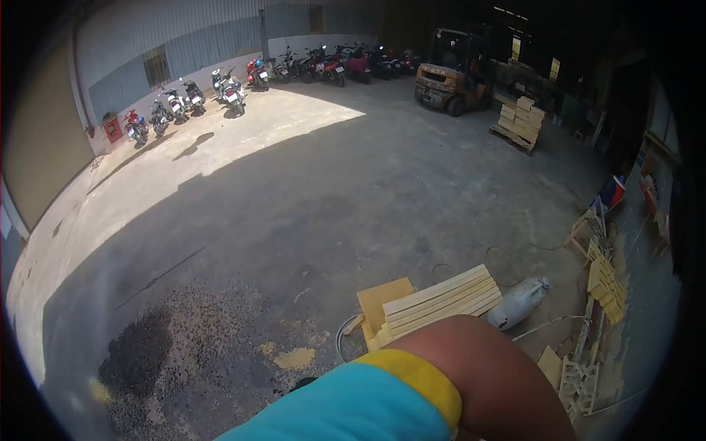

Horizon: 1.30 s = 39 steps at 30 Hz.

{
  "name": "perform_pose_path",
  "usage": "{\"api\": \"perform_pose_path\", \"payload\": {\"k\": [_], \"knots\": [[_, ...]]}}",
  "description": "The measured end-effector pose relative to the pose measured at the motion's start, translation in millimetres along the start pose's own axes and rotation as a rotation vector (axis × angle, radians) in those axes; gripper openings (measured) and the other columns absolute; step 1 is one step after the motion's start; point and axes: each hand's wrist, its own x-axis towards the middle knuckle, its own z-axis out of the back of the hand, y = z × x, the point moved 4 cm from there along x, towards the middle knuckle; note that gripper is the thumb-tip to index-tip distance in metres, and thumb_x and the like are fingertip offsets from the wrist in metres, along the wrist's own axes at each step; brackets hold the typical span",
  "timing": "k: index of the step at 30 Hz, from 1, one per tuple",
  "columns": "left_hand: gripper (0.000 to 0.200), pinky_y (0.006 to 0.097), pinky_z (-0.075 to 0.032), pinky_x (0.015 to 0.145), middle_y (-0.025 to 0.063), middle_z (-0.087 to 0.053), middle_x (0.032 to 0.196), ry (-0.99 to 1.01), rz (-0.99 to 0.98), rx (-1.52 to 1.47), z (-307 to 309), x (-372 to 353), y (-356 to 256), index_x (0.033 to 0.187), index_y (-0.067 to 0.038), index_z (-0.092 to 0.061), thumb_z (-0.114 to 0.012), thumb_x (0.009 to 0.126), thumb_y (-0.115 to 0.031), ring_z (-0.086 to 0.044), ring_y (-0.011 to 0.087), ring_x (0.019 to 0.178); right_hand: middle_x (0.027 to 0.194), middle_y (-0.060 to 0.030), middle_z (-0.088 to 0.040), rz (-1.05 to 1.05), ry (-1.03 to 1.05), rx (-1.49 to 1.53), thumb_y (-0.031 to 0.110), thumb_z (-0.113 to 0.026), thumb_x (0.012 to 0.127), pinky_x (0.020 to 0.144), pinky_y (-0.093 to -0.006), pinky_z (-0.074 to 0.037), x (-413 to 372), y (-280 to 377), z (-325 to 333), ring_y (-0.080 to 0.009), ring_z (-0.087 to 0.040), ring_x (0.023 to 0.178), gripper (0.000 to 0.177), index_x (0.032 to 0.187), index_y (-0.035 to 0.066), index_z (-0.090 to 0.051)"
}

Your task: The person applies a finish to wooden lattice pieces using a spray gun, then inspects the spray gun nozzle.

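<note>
Neither of my hands shows in the head view. A bent bare arm (507, 375) in a blue sleeve (360, 408) with a yellow cuff (423, 375) crosses the bottom edge, and its hand is out of frame. Just beyond the arm lies a stack of pale wooden boards (441, 301), partly covered by it. A flat tan panel (386, 298) sits against the stack's left end. To the right of the boards, a grey gas cylinder (521, 303) lies on its side on the floor.
Dark gravel (140, 353) is spread on the concrete at lower left. Yellow slatted pieces (605, 283) and metal frames (577, 386) line the right side. Farther back stand a forklift (448, 77), a loaded pallet (521, 121) and several motorbikes (234, 95). Hoses (551, 323) trail near the cylinder.
</note>
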Motion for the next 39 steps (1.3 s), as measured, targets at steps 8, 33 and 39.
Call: {"api": "perform_pose_path", "payload": {"k": [8,33,39], "knots": [[0.021,0.0369,-0.040,0.067,0.0016,-0.065,0.096,-0.183,0.164,-0.138,-76,-209,98,0.098,-0.016,-0.070,-0.064,0.079,-0.021,-0.061,0.0205,0.086,0.123,-0.0188,-0.050,0.037,-0.243,-0.144,0.027,-0.073,0.075,0.095,-0.0432,-0.036,53,15,-20,-0.0329,-0.047,0.117,0.060,0.125,0.005,-0.049],[0.052,0.0355,-0.049,0.083,0.0207,-0.065,0.102,-0.508,1.611,-1.822,-863,-353,148,0.121,0.007,-0.054,-0.062,0.073,-0.012,-0.064,0.0291,0.094,0.148,-0.0323,-0.012,-0.735,-0.191,-0.972,0.037,-0.061,0.078,0.110,-0.0548,-0.009,141,41,-99,-0.0468,-0.009,0.139,0.085,0.142,-0.003,-0.023],[0.044,0.0303,-0.050,0.069,0.0172,-0.065,0.098,-0.523,1.730,-2.139,-848,-340,164,0.117,0.005,-0.057,-0.061,0.076,-0.010,-0.063,0.0204,0.075,0.149,-0.0320,-0.009,-0.758,-0.164,-0.972,0.047,-0.057,0.080,0.109,-0.0566,-0.008,139,41,-99,-0.0473,-0.007,0.139,0.088,0.143,-0.004,-0.022]]}}
